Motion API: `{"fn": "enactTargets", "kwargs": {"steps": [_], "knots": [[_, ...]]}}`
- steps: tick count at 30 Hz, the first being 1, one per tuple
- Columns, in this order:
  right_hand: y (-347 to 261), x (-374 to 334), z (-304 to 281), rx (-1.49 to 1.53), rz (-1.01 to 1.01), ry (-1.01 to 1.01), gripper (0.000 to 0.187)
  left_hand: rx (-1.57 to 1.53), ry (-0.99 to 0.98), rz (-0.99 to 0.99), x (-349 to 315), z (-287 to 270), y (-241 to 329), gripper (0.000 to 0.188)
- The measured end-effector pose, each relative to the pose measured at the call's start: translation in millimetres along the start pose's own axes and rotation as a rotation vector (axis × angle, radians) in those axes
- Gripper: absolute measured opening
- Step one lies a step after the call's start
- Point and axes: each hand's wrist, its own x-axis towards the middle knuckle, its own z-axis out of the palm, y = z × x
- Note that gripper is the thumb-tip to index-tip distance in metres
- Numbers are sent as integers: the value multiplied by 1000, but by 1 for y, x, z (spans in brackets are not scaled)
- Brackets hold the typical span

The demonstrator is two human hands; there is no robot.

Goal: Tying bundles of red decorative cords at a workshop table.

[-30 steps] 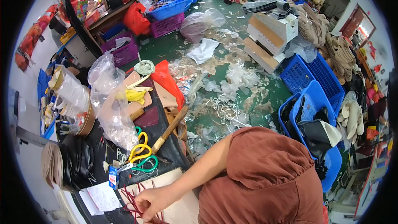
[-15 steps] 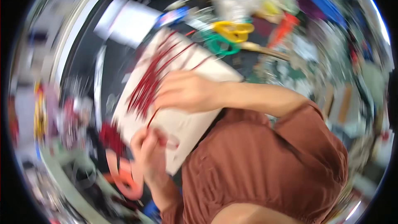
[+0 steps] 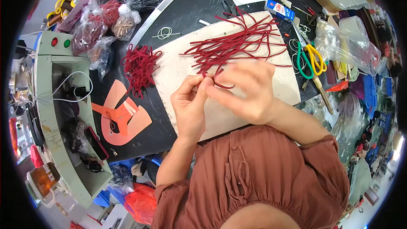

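Observation:
My left hand [image 3: 190, 104] is closed, its thumb and forefinger pinching a short dark red cord [image 3: 224, 86] above a pale board [image 3: 271, 87]. My right hand [image 3: 250, 91] meets it at the fingertips with the thumb and forefinger closed at the cord. Motion smears its other fingers. Part of the cord bends out below the right fingers; the rest is hidden. Just beyond both hands, many loose dark red cords [image 3: 237, 44] lie spread on the board. A heap of knotted dark red cord pieces [image 3: 140, 68] sits at the board's left edge.
Orange-pink cut pieces [image 3: 123, 118] lie left of the board, near a grey-green machine housing [image 3: 44, 114]. A steel ruler [image 3: 163, 6] and bagged cords [image 3: 91, 29] are farther back. Green- and yellow-handled scissors [image 3: 311, 59] and a wooden-handled tool [image 3: 323, 95] lie right.
The view has turned and sharpened. My right hand has come off the loose cords to my left hand's fingertips. The left hand still pinches a cord.

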Motion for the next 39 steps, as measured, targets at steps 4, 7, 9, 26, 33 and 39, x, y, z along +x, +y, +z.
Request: {"fn": "enactTargets", "kwargs": {"steps": [4,7,9,26,33,39], "knots": [[17,12,2,576,472,-96,13,64,-151,49,4,0,7,9],[21,11,0,1124,907,-218,9,64,-198,46,6,1,7,11],[24,5,3,1264,993,-237,12,87,-211,-29,8,1,13,12],[35,-10,5,1282,981,-389,16,402,-250,-46,20,-10,19,13],[38,-6,-1,1270,1044,-639,16,489,-433,-168,24,-16,30,9],[35,-3,-2,730,575,-719,12,484,-354,-258,24,-14,29,10]]}}
